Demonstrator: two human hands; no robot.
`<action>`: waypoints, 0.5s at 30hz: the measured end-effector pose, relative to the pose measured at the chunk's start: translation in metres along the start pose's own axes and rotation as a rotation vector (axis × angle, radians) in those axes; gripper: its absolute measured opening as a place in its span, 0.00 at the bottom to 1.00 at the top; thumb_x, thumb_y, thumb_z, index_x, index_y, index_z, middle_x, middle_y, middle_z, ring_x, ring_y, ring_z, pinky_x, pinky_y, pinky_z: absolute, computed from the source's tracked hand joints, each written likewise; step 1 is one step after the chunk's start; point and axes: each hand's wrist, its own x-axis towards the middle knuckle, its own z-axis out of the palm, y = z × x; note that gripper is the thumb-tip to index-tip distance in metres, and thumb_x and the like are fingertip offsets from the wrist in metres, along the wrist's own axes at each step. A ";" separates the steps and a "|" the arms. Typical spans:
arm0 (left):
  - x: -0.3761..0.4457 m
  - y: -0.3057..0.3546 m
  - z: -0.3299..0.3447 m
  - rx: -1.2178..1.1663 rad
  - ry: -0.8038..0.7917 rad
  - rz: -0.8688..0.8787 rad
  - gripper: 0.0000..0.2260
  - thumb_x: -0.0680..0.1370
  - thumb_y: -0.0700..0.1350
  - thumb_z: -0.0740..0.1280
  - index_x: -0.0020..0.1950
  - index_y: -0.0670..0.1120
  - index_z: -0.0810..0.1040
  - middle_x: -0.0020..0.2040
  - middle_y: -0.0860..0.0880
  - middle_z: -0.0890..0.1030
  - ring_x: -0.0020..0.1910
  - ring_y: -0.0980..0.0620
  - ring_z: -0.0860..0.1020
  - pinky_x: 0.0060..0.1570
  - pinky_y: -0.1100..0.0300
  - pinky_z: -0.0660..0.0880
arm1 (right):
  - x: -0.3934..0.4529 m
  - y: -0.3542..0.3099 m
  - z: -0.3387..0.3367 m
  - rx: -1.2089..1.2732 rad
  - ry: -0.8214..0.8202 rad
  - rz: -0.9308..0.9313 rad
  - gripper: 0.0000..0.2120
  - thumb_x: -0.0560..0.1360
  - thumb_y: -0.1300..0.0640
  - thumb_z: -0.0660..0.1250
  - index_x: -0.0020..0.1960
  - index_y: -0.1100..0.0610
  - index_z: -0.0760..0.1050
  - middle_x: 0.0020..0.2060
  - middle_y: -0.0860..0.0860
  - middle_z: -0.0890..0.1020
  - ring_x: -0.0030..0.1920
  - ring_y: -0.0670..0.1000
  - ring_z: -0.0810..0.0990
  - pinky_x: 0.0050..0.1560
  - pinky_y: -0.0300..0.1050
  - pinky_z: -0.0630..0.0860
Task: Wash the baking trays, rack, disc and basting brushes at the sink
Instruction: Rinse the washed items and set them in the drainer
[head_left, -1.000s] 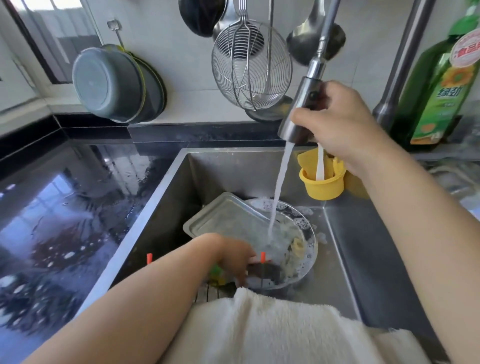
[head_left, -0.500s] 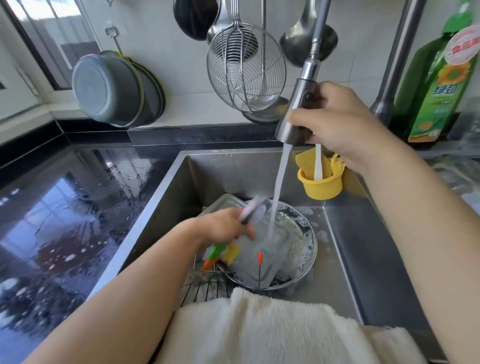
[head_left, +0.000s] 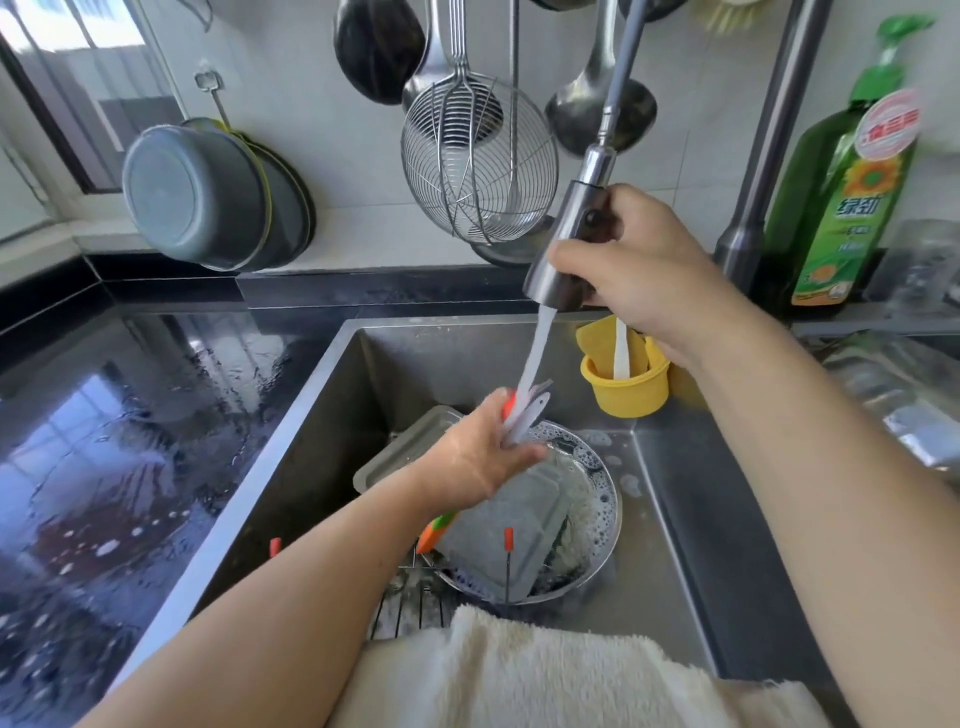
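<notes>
Hands: left (head_left: 483, 457) grips basting brushes (head_left: 524, 415), right (head_left: 639, 275) grips sprayer (head_left: 569, 244) (soap bottle (head_left: 841, 208) label "绿劲").

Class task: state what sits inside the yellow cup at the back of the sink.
Inside the yellow cup stand a white utensil handle and a yellow piece. Their lower ends are hidden by the cup's wall.

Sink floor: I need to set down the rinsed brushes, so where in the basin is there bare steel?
Bare steel lies on the sink floor right of the round pan, out to the right wall, with foam flecks near the back corner under the yellow cup. The left and middle are crowded: baking tray, rack and pan overlap there, under the left hand.
</notes>
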 end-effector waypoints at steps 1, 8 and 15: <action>0.000 -0.001 -0.001 -0.025 0.017 -0.016 0.13 0.83 0.53 0.69 0.62 0.56 0.67 0.45 0.58 0.77 0.36 0.63 0.73 0.36 0.71 0.71 | 0.000 0.000 -0.002 -0.009 -0.009 0.000 0.16 0.66 0.50 0.73 0.53 0.48 0.77 0.48 0.48 0.85 0.51 0.53 0.85 0.53 0.59 0.83; -0.006 -0.002 -0.005 -0.146 -0.107 -0.019 0.08 0.85 0.46 0.65 0.46 0.50 0.75 0.35 0.51 0.75 0.33 0.57 0.73 0.37 0.63 0.73 | 0.000 0.003 -0.003 -0.028 -0.009 -0.004 0.14 0.69 0.51 0.72 0.54 0.48 0.77 0.48 0.48 0.85 0.51 0.53 0.85 0.54 0.58 0.83; -0.002 -0.002 -0.009 -0.443 -0.041 -0.058 0.05 0.82 0.35 0.67 0.52 0.42 0.73 0.37 0.48 0.75 0.34 0.55 0.75 0.38 0.63 0.76 | 0.002 0.005 -0.004 0.006 -0.042 -0.008 0.16 0.67 0.49 0.73 0.53 0.48 0.77 0.49 0.49 0.85 0.52 0.54 0.85 0.53 0.59 0.83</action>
